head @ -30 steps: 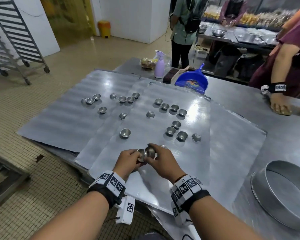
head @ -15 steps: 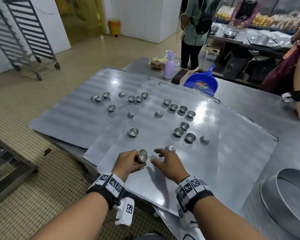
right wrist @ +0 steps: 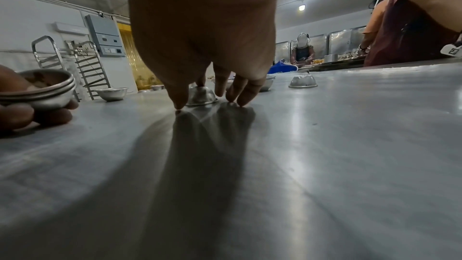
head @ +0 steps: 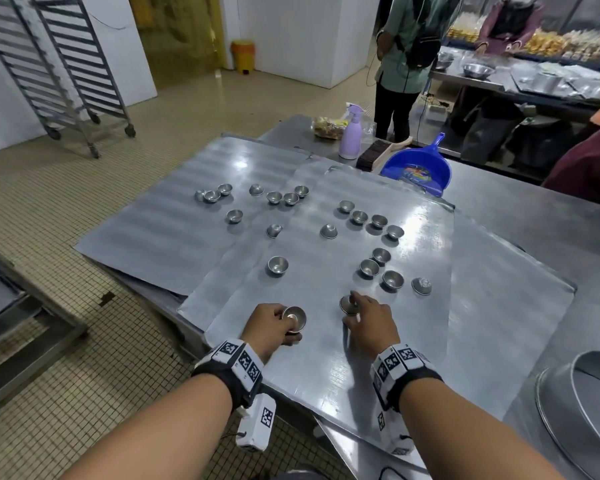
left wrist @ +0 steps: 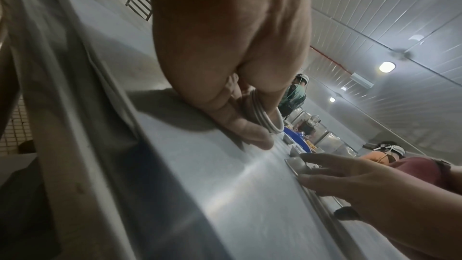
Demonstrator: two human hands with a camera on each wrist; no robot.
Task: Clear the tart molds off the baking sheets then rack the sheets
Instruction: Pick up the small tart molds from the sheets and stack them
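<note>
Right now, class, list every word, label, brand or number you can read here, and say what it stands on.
No words or numbers can be read.
Sticker on the blue dustpan: too blurred.
Squares on the wrist bands: black-and-white code patterns, no letters.
Marks on the grey wall panel: too small.

Steel table point(head: 534, 220) carries overlapping baking sheets point(head: 153, 237), purple spray bottle point(head: 350, 136), blue dustpan point(head: 418, 171), round pan point(head: 555, 410).
</note>
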